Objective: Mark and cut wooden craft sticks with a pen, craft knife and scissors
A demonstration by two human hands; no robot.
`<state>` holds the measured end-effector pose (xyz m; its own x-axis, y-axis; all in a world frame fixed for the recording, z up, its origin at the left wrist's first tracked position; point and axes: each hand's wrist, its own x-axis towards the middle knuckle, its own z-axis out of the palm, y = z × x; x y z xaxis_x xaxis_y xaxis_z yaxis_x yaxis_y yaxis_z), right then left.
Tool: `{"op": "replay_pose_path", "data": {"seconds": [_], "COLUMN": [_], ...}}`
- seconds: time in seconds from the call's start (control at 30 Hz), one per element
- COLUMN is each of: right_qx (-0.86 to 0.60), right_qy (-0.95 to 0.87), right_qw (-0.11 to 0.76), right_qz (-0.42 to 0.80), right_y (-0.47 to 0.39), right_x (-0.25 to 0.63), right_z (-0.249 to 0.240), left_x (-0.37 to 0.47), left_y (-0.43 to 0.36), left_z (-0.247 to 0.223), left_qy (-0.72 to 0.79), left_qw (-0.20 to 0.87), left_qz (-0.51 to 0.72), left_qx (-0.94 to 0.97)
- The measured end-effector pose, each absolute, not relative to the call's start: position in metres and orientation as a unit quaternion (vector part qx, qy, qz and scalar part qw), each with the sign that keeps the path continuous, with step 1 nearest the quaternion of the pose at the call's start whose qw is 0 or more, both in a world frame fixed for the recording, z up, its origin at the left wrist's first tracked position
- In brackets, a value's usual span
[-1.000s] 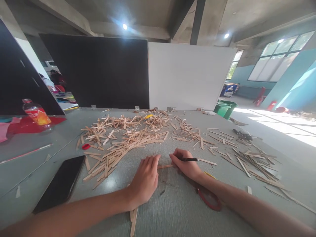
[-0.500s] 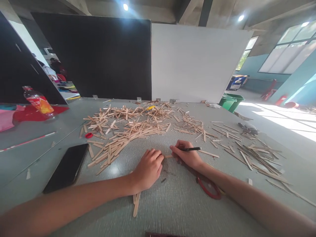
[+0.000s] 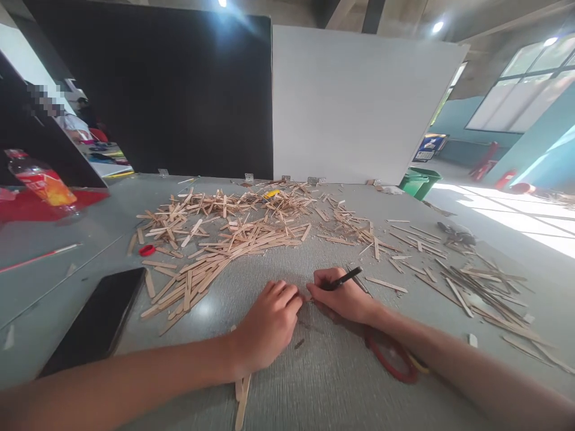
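My left hand rests low over the table with its fingers curled down, pinning a craft stick of which only a short end shows between my hands. In my right hand is a black pen, its back end pointing up and right, its tip hidden by my fingers. That hand's fingertips are at the stick's end. Under my right wrist lies a tool with a red loop handle, partly covered. A few craft sticks stick out from beneath my left wrist.
A heap of loose craft sticks spreads beyond my hands, with dark thin strips to the right. At left are a phone, a red cap and a drink bottle. Black and white panels stand behind.
The pen has tipped to a steeper slant, and my right hand has come closer to my left, covering more of the stick. The view has shifted slightly.
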<state>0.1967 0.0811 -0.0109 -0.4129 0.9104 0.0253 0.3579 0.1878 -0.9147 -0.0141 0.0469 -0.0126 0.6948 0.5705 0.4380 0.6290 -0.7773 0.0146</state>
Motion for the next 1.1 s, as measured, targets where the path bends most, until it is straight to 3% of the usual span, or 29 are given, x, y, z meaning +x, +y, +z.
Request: {"op": "replay_pose_path", "data": {"seconds": [0.47,1.1], "right_qx": [-0.456,-0.461], "right_qy": [-0.7,-0.691], "right_qw": [0.298,0.297], "right_qz": [0.461,0.472], "right_y": [0.084,0.083], "right_x": [0.199,0.2], "right_z": [-0.014,-0.016], "left_x": [-0.011,-0.016], "left_y": [0.033,0.032], "left_z": [-0.021,-0.023], "left_qy": [-0.282,-0.256], "left_qw": [0.211,0.21], "left_qz": [-0.186,-0.152], "left_qx": [-0.917,-0.931]}}
